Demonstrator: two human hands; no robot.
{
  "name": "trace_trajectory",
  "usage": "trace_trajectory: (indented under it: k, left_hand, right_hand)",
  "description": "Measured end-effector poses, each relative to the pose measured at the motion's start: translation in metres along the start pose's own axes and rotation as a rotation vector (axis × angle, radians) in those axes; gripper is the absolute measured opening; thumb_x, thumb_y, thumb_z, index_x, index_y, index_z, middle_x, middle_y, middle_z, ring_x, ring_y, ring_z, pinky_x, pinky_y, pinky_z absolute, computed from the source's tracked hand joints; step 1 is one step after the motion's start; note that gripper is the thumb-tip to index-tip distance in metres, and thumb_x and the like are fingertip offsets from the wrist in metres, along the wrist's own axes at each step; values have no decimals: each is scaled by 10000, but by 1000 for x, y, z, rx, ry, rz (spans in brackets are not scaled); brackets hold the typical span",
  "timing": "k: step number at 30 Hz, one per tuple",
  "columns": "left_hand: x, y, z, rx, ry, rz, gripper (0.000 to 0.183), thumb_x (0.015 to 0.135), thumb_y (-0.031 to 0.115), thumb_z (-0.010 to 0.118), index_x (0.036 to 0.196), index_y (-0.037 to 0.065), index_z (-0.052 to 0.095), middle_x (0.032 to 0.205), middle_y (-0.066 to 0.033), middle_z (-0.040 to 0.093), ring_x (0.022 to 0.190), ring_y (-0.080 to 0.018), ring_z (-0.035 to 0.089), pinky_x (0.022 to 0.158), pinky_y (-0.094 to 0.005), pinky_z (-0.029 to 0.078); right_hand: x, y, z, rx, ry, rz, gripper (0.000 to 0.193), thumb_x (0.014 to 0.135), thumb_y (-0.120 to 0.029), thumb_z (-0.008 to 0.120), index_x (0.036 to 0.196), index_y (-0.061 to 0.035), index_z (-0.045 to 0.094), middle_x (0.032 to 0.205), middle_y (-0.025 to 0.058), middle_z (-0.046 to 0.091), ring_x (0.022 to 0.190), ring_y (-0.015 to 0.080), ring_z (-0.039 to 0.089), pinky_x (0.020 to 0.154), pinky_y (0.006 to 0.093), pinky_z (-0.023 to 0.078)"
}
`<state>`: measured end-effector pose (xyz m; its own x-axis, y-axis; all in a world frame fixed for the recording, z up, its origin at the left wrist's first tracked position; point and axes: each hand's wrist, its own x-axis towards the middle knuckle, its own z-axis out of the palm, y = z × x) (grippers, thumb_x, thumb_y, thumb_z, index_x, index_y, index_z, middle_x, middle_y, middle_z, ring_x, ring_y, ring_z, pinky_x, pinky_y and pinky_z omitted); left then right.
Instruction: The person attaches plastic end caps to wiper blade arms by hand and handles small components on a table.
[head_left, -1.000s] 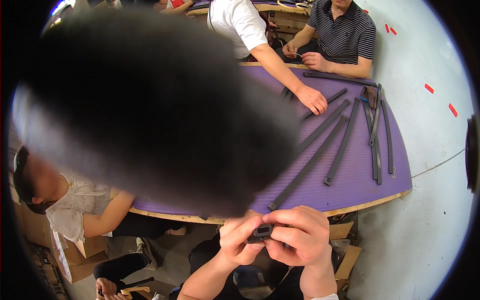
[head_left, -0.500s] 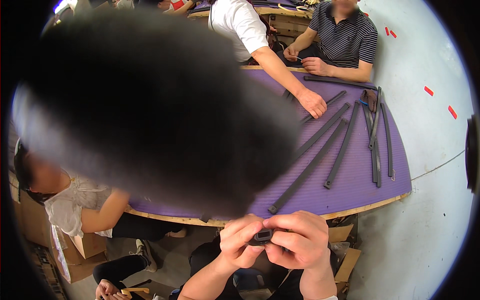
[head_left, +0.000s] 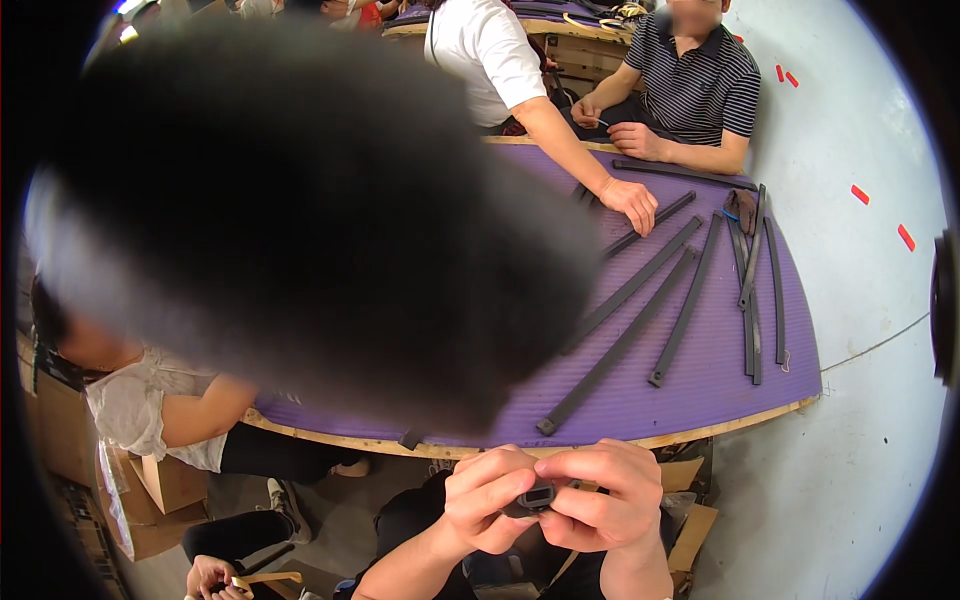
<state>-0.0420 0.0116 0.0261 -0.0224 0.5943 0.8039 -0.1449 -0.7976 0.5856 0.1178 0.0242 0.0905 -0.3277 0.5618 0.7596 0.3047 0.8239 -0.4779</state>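
Close to the table's near edge, my left hand (head_left: 488, 500) and my right hand (head_left: 606, 496) are both closed on a small black piece (head_left: 538, 495). Its end faces up and shows a rectangular opening. My left thumb and fingers pinch one side of it, and my right fingers press the other. How far the piece runs below my fingers is hidden. Beyond my hands, several flat black bars (head_left: 618, 342) lie fanned out on the purple ribbed mat (head_left: 600, 408).
A large dark blurred shape (head_left: 300, 220) blocks the left and centre. Across the table a co-worker's hand (head_left: 630, 204) touches a bar; another person (head_left: 690, 90) sits at the far right. A dark glove (head_left: 741, 211) lies on the mat. Cardboard boxes (head_left: 692, 540) stand below.
The scene has shifted slightly downward in view. Both my hands keep their grip on the black piece, with the fingers moved a little. The co-worker's hand stays on the bar.
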Motion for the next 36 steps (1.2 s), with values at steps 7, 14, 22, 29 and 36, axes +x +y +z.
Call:
trace_trajectory:
  k: [7, 14, 22, 29, 36]
  left_hand:
    - [4, 1, 1, -2, -4, -12, 481, 877, 100, 670, 1343, 10, 587, 895, -184, 653, 646, -262, 642, 553, -348, 514]
    - [4, 0, 0, 1, 8, -28, 463, 886, 93, 666, 1337, 16, 594, 879, -167, 649, 658, -263, 645, 560, -350, 519]
    - [5, -1, 1, 3, 31, -26, 392, 894, 101, 654, 1269, -8, 621, 853, -154, 650, 652, -269, 645, 556, -341, 516]
    - [6, 2, 1, 0, 62, -67, 325, 896, 107, 647, 1175, -59, 641, 803, -158, 650, 639, -270, 642, 562, -351, 517]
    - [2, 4, 5, -27, 106, -134, 315, 921, 155, 634, 1115, -92, 645, 783, -172, 649, 647, -276, 645, 580, -363, 521]
  right_hand:
    - [-1, 0, 0, 6, -3, 15, 199, 734, -183, 787, 854, -131, 637, 912, 38, 702, 607, 144, 636, 484, 243, 459]
    - [1, -1, 4, -6, 19, 23, 208, 711, -144, 788, 839, -118, 626, 928, 52, 712, 581, 139, 629, 476, 246, 465]
    - [3, -2, 6, 9, 36, 39, 199, 721, -140, 788, 829, -113, 622, 917, 56, 714, 592, 147, 639, 479, 256, 482]
    - [4, -3, 7, -14, 42, 47, 189, 732, -149, 789, 822, -105, 629, 879, 49, 704, 616, 165, 655, 483, 262, 492]
    - [4, -2, 7, -35, 58, 33, 185, 762, -177, 792, 819, -106, 631, 855, 31, 696, 591, 160, 632, 478, 265, 479]
